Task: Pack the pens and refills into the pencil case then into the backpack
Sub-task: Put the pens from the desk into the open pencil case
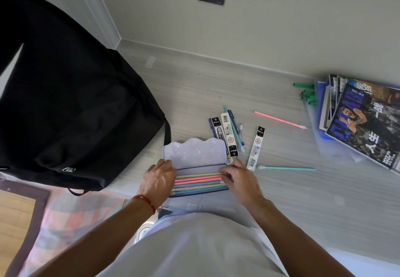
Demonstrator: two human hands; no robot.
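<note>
Inside open pencil case (192, 153), pastel pens (198, 182)

— Where is the pencil case (193, 153)?
— Open on the desk, pale lilac lid up, pastel pens (198, 182) lying flat inside.
— And the rest?
— Boxed refills (229, 137) and loose pens (286, 168) just right; black backpack (71, 94) left.

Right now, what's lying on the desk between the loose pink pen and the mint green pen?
In the head view, one white refill packet with a black top lies between the pink pen and the mint green pen, its lower end near the green pen's tip.
</note>
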